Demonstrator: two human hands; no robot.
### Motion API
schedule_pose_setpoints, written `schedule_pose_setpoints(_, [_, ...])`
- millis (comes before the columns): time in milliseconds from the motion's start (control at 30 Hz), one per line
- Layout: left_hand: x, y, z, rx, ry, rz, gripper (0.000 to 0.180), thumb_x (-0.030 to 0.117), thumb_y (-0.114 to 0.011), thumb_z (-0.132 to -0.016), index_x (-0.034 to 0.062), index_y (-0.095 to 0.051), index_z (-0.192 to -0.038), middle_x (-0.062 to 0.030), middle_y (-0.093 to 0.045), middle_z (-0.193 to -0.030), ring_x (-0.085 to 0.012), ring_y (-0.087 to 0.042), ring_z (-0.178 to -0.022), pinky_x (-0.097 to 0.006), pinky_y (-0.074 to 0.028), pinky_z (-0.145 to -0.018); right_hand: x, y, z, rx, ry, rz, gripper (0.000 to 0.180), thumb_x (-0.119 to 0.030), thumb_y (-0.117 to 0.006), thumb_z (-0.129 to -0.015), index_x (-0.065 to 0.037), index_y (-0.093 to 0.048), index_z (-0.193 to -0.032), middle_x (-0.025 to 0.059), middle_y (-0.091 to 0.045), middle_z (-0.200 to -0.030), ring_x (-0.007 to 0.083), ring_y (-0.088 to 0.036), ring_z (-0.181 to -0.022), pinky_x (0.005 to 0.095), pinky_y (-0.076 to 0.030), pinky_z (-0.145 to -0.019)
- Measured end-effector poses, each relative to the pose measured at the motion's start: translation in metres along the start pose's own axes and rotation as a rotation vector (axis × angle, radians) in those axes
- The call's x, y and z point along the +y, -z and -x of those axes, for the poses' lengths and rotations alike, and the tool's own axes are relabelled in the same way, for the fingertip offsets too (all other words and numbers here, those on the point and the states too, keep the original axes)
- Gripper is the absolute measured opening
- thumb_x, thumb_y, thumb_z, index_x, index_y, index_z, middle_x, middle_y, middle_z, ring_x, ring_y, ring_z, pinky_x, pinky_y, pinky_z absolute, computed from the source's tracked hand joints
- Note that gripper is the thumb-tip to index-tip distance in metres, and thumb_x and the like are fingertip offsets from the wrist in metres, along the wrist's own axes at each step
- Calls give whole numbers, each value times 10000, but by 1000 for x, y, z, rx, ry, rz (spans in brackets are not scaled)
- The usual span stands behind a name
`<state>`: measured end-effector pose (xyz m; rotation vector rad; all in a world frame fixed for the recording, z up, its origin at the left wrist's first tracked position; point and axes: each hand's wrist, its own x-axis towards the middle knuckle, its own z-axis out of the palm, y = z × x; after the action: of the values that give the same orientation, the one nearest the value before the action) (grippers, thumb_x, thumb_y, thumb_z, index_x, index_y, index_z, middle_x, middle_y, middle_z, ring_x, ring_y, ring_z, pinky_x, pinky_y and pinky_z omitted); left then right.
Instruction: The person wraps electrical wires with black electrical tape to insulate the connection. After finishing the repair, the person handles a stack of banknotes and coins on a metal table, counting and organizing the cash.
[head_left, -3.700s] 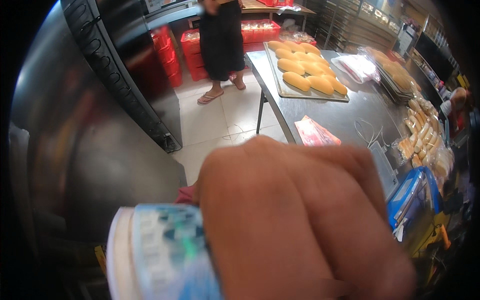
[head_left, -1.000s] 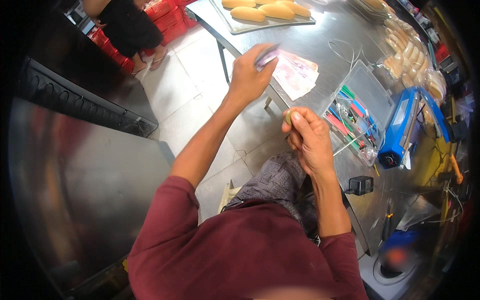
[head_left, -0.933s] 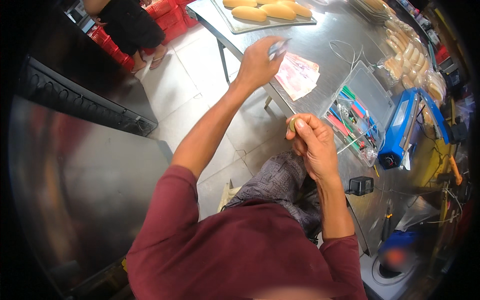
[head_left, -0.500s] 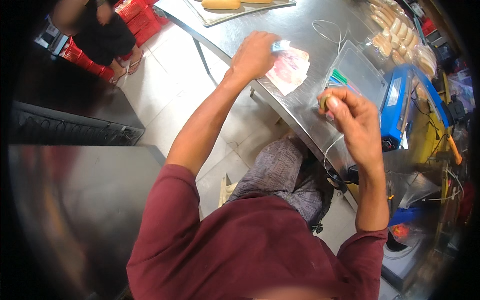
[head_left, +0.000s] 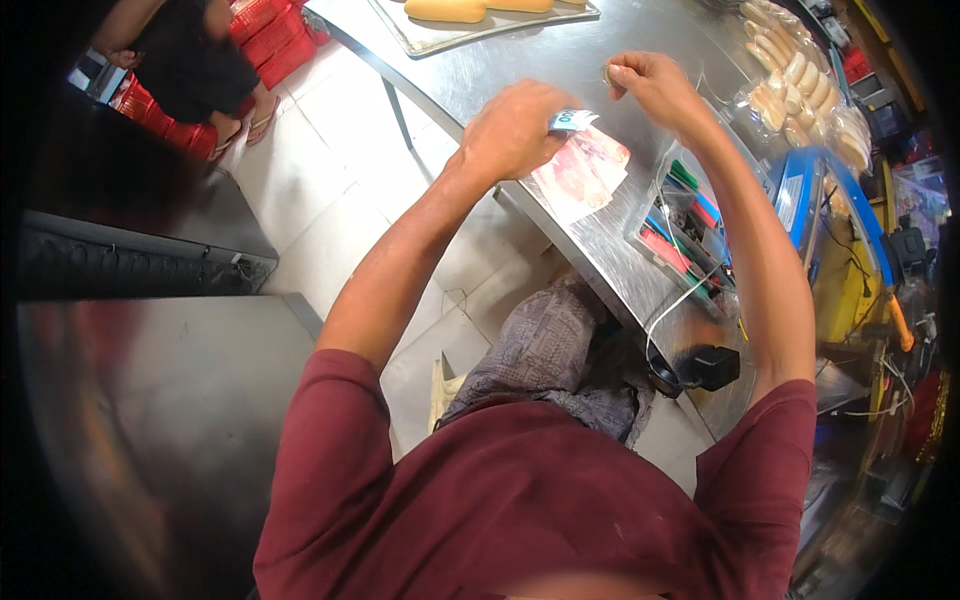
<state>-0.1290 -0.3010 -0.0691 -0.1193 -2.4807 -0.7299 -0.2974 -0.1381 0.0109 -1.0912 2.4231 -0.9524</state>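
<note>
My left hand [head_left: 522, 130] is closed over the near edge of the metal table, gripping a folded blue banknote [head_left: 572, 121]. Pink and pale banknotes [head_left: 583, 172] fan out beside and below its fingers; whether they are held or lie on the tabletop I cannot tell. To the right and a little farther away, my right hand [head_left: 655, 88] is raised above the table with thumb and fingers pinched on a small gold-coloured coin [head_left: 607, 75]. Below my right forearm stands a clear plastic box [head_left: 640, 232] of coloured pens [head_left: 672, 250].
A tray [head_left: 480, 33] of long bread rolls [head_left: 445, 9] sits at the table's far end. Bagged rolls [head_left: 795, 75] lie at the far right, near a blue sealer-like device [head_left: 797, 200]. Another person [head_left: 185, 70] stands at the far left by red crates [head_left: 275, 40].
My right hand has moved away and to the left with the coin, from above the pen box toward the banknotes. My left hand has shifted slightly, still with the blue banknote.
</note>
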Motion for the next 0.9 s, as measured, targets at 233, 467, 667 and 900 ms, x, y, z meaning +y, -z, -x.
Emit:
schedule_pose_setpoints(233, [-1, 1, 1, -24, 31, 18, 389, 118, -782, -830, 152, -722, -1214, -70, -707, -1137, -300, -636, -1134, -423, -517, -993, -28, -15, -43, -109, 26, -159, 304, -275, -612, -1019, -33, -699, -1181, 11, -711, -870, 99, -559, -738, 268, -440, -672])
schedule_pose_setpoints(467, [3, 2, -1, -51, 52, 1, 421, 108, -785, -818, 157, -718, -1231, -72, -696, -1152, -303, -635, -1145, -424, -518, -992, 15, -34, -43, -170, -120, -103, 194, -228, -599, -993, -78, -670, -1093, -22, -648, -811, 78, -526, -695, 255, -368, -579])
schedule_pose_setpoints(667, [-1, -1, -1, -51, 51, 25, 420, 106, -782, -820, 157, -719, -1232, -71, -703, -1160, -304, -637, -1144, -426, -521, -994, 17, -35, -41, -197, -67, -92, 125, -215, -591, -988, -105, -646, -969, -26, -628, -797, 69, -527, -733, 256, -371, -612])
schedule_pose_setpoints(900, [3, -1, -1, -38, 67, 4, 411, 95, -764, -834, 157, -719, -1238, -68, -712, -1157, -288, -639, -1153, -417, -522, -1006, 19, -33, -38, -185, -21, -56, 247, -209, -614, -952, -12, -708, -1067, 40, -689, -801, 159, -613, -770, 328, -476, -751])
